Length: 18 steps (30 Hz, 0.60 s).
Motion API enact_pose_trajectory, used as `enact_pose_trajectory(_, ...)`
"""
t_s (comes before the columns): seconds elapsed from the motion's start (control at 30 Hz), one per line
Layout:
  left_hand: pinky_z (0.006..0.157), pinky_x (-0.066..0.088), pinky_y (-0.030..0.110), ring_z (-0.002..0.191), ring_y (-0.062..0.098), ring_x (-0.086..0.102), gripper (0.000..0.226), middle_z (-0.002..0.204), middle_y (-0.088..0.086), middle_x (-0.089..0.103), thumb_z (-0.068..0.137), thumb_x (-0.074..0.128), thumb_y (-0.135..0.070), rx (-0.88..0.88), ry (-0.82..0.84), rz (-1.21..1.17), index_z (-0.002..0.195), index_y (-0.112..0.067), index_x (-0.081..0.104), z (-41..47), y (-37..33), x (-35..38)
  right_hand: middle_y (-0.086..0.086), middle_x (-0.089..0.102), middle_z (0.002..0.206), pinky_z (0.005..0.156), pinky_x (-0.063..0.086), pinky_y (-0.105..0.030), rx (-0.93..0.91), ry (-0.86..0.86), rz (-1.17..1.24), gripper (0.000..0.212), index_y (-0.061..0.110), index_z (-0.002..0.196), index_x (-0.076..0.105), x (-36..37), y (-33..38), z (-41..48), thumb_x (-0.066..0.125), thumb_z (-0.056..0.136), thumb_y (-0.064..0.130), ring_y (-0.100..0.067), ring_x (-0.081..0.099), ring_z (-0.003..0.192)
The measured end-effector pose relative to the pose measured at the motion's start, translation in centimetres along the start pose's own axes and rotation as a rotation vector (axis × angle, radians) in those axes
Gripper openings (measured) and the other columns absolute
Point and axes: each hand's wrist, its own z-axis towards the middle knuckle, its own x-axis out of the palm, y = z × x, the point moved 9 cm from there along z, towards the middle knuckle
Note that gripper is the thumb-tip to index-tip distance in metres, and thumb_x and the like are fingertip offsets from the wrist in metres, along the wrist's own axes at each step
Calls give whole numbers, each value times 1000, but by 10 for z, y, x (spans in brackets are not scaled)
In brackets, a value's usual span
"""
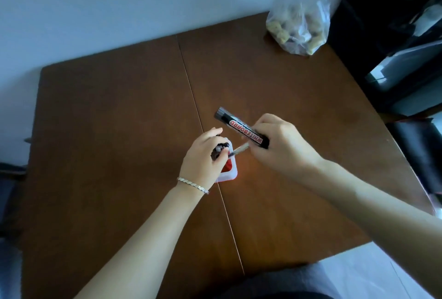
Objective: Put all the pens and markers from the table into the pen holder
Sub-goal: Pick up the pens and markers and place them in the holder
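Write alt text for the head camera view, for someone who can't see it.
Two bare hands work over a red pen holder on a brown table: the right hand holds a black whiteboard marker, the left hand grips dark pens at the holder. A clear bag sits at the far corner.

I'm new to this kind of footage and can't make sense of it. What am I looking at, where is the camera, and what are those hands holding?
There is no machine here: a person wears a camera on the head, looking down at their own hands above a brown table. The right hand holds a black whiteboard marker and a thinner pen. The left hand grips dark pens over a red-and-white holder. A plastic bag sits at the far corner.
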Motion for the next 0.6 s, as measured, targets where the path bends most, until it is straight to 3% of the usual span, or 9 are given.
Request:
enact_pose_trajectory(0.07,91,48,35,109,26,56,16,115,12,63,85,55,-15,50,14,14,95,-7,63,-4,-5,6,-8,61,83,63,43,-24,-34,-45,8,14,5,91,68,20,1,0,62,78,3,-23,58,70)
enact_pose_trajectory(0.17,85,45,24,104,20,55,22,111,9,64,82,51,-22,27,-9,-77,96,-9,63,-8,-5,5,-7,69,84,62,45,-24,20,-144,68,23,10,102,65,38,-11,-7,64,79,9,-25,63,72)
enact_pose_trajectory(0.27,90,36,8,116,13,49,28,121,5,59,83,58,-17,43,-37,-168,109,-9,60,-12,0,1,-5,72,80,58,50,-29,16,-236,73,23,13,101,68,51,-21,-18,64,78,10,-24,66,68)
enact_pose_trajectory(0.33,100,26,2,127,13,39,35,129,-1,48,83,57,-17,78,-13,-192,116,-5,56,-18,4,3,-4,73,91,58,56,-30,27,-236,42,30,14,105,68,64,-31,-23,64,76,9,-21,69,76)
enact_pose_trajectory(0.43,106,22,6,132,9,29,44,133,-4,41,81,49,-33,122,6,-175,112,-3,58,-28,11,2,-3,65,111,63,57,-32,116,-153,17,45,20,122,58,80,-41,-28,63,78,14,-19,66,87)
enact_pose_trajectory(0.5,107,20,7,133,9,27,53,134,-5,41,78,52,-38,119,22,-167,122,-8,52,-31,17,0,-4,54,116,76,54,-34,252,-63,72,46,22,130,49,78,-49,-30,60,86,25,-19,60,94)
enact_pose_trajectory(0.6,105,23,19,134,15,29,57,137,0,45,77,54,-42,139,58,-134,126,-14,50,-29,19,-2,-4,43,105,80,38,-25,368,71,194,31,17,119,50,56,-58,-39,48,90,27,-8,45,83)
